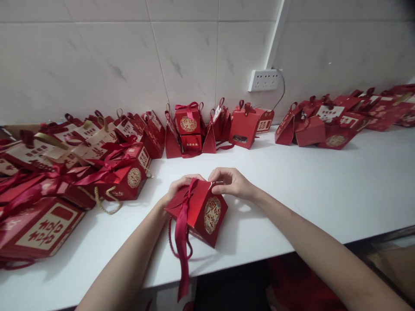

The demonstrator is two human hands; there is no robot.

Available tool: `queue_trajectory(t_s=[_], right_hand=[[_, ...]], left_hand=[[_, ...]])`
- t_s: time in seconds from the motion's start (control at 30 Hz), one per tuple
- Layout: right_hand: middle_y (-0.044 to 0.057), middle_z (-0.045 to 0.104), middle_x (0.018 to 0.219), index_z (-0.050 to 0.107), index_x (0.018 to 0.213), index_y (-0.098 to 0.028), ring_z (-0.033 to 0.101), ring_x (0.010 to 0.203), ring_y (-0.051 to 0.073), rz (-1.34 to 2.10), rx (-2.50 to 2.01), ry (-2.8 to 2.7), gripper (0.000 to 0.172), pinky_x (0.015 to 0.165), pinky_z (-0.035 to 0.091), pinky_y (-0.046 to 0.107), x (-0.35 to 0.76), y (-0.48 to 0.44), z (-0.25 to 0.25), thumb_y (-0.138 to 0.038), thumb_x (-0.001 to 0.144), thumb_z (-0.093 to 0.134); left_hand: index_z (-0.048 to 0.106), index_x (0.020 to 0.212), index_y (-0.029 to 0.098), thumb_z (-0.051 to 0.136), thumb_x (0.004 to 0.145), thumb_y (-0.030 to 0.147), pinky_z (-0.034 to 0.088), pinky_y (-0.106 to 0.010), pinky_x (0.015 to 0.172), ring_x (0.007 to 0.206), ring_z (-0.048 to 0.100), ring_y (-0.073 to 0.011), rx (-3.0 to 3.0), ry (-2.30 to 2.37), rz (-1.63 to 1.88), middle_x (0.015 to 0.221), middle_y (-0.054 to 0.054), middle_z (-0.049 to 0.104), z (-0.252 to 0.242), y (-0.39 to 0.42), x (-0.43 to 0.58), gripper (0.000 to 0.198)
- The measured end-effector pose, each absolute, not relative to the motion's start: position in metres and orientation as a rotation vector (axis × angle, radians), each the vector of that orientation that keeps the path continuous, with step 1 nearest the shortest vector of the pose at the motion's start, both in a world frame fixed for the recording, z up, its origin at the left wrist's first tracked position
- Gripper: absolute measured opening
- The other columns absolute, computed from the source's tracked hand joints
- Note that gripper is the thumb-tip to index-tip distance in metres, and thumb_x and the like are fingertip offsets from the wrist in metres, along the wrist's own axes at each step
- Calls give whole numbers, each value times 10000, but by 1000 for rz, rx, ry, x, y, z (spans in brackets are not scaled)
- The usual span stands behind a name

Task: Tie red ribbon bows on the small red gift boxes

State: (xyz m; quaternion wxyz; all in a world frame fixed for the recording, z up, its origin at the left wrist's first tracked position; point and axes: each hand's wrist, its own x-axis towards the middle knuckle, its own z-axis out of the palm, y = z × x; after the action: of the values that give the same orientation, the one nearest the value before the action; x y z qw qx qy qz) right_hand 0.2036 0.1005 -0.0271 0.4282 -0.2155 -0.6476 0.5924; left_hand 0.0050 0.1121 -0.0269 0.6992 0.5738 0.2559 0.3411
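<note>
Nearest me, a dark-pink ribbon [182, 235] trails past the front edge of the desk [324, 185] from the red box [201, 201], which sits tilted between my hands, emblem face rightward, long axis hard to judge. My left hand [183, 183] grasps its far left side; my right hand [233, 183], nearer the emblem, pinches a thin pale piece at the upper edge. Beyond, other red boxes [241, 127] line the tiled wall [188, 60].
</note>
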Motion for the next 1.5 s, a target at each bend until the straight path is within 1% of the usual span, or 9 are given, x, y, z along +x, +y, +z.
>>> queue_trajectory(t_s=[0.27,0.47,0.63,0.8,0.93,1.03,1.2,1.37,1.5], right_hand=[[0,630,719,647,686,-175,569,672,115,1396,-596,-1642,172,647,477,267,206,103,-24,-312,660,747],[11,609,724,642,739,-182,532,641,120,1001,-944,-1547,227,613,432,266,214,113,-18,-392,684,709],[-34,441,573,549,695,-175,394,494,85,1113,-1112,-1770,457,477,332,238,233,103,0,-621,781,502],[-21,530,657,534,817,-197,456,560,104,1114,-1277,-1992,419,503,349,233,243,95,8,-585,701,642],[29,615,815,544,838,-195,559,697,155,1060,-1323,-1931,389,571,404,256,242,104,2,-492,658,719],[36,622,790,571,812,-179,556,666,151,1063,-1371,-1820,360,564,391,263,241,111,-1,-491,678,691],[-19,517,582,515,607,-160,450,543,95,1268,-1225,-1901,457,545,322,249,242,112,-2,-594,698,625],[-24,489,558,486,615,-163,424,506,86,1604,-1045,-1724,567,545,341,255,240,113,-6,-720,720,491],[-25,497,617,494,647,-156,443,554,80,1697,-1037,-1675,492,585,354,245,239,114,-9,-625,685,638]], left_hand=[[609,676,122,536,627,316,383,-245,553,556,490,-135,1200,583,804,618,-34,585,-30,109,8,213],[523,660,157,618,629,296,285,-204,454,474,421,-87,1284,794,1010,562,23,515,-29,110,8,172],[469,570,183,600,669,248,223,-213,418,434,366,-91,1589,1122,1062,487,50,436,-14,104,3,177],[398,487,189,543,603,146,226,-220,450,479,357,-100,1776,1308,1238,473,42,412,-8,97,4,190],[440,511,180,511,642,238,234,-219,412,410,363,-87,1708,1030,916,451,35,425,-4,92,1,159],[515,590,166,538,661,313,237,-215,367,346,401,-90,1581,750,681,427,20,492,-1,91,-5,165],[535,584,151,529,783,485,283,-199,350,375,530,-113,1602,768,653,501,-61,635,2,91,-10,388],[525,627,153,613,785,401,347,-183,396,420,574,-105,1575,747,650,527,-30,652,2,92,-11,308],[508,607,144,618,780,402,374,-181,422,432,583,-101,1561,770,636,522,-30,651,2,93,-12,330]])
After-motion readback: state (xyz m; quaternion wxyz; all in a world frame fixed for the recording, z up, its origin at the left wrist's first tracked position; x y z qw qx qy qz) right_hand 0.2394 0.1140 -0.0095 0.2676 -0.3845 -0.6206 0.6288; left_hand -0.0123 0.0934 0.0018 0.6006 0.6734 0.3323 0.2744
